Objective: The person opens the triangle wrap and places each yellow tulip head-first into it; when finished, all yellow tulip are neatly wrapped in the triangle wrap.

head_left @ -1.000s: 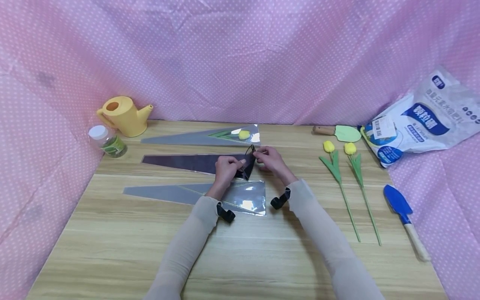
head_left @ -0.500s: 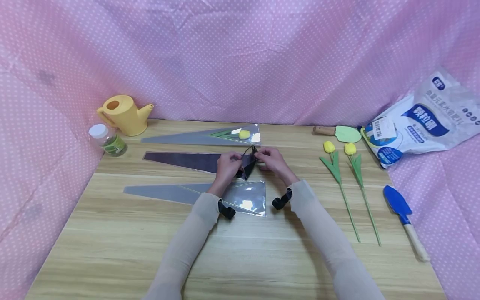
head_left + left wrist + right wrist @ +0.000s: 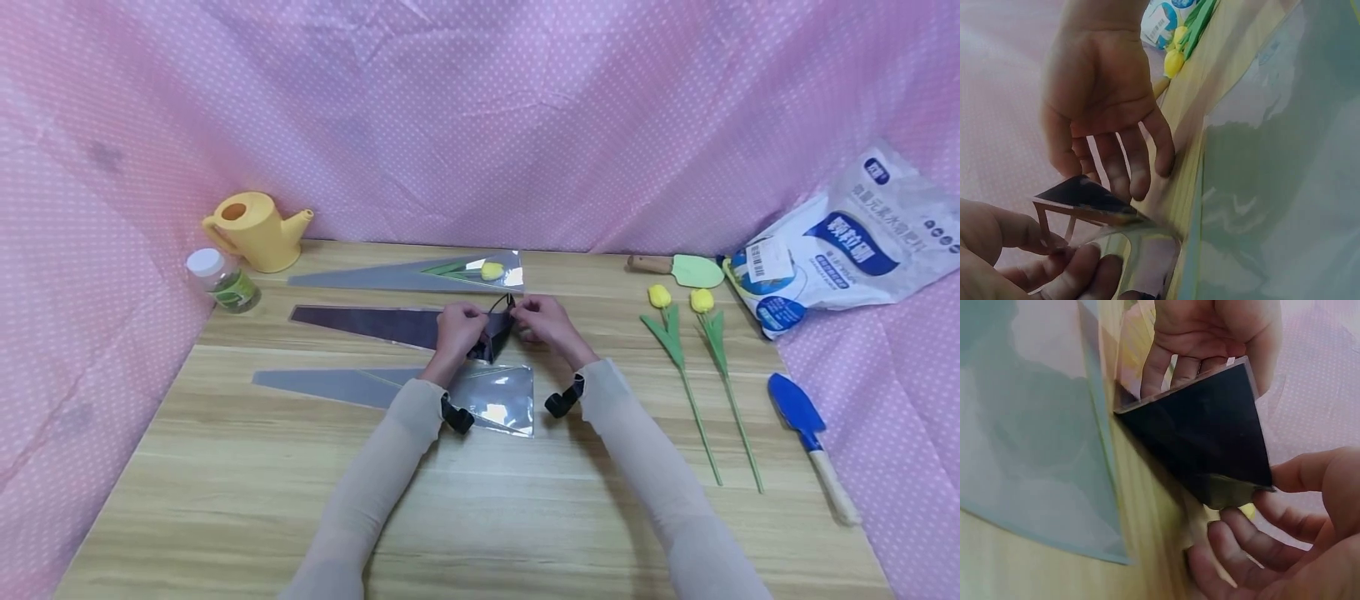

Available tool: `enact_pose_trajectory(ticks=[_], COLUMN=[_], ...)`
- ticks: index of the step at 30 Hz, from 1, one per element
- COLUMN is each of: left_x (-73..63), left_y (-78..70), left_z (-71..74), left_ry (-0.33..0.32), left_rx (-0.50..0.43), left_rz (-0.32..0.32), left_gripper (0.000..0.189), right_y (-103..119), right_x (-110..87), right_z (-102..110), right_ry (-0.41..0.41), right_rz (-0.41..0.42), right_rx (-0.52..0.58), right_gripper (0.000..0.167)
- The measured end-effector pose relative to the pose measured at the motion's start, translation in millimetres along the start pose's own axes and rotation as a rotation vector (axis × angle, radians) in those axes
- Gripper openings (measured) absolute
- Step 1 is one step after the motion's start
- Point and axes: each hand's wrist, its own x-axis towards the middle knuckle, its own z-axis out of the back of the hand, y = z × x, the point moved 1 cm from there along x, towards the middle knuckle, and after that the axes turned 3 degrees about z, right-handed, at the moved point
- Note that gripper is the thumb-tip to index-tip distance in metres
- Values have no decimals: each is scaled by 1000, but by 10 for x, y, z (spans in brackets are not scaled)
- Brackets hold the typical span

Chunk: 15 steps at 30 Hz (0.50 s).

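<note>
a pink polka-dotted cloth [image 3: 525, 125] is hanging at the far side and running down left and right, creasing in folds. a pale wood-grain table [image 3: 480, 517] is spreading out in front of it. at the far right, a white printed bag [image 3: 832, 258] is leaning against the cloth. a clear near sleeve [image 3: 498, 387] is lying left of middle, and a far sleeve [image 3: 360, 277] is holding a yellow tulip [image 3: 492, 271]. between these two, a dark sleeve [image 3: 360, 325] is pointing its narrow end left, while its wide right end is tilting up off the wood between both hands. to the right, two loose tulips [image 3: 671, 337] and a blue trowel [image 3: 798, 408] are lying; at the far left, a yellow watering can [image 3: 258, 233] is standing by a lidded jar [image 3: 234, 290]. the left hand [image 3: 459, 333] is pinching the sleeve's edge, thumb meeting fingertip. the right hand [image 3: 551, 325] is pinching its corner between thumb and forefinger, the other fingers spreading loosely.
</note>
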Motion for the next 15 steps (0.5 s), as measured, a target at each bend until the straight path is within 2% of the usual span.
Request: enact_pose_trajectory(ticks=[4, 8, 11, 15], left_x=[6, 26, 41, 64], left_y=[-22, -26, -31, -50], left_z=[-7, -29, -39, -32], left_ry=[-22, -19, 19, 101], left_rx=[24, 56, 61, 6], left_rz=[-18, -33, -21, 29], left_gripper=[15, 14, 15, 17], right_y=[17, 16, 10, 0], right_x=[-6, 13, 31, 48], right_z=[39, 60, 64, 65], right_ry=[7, 14, 10, -1], right_rz=[0, 13, 21, 22], right_rx=[-63, -79, -87, -110], right_gripper=[25, 20, 15, 12])
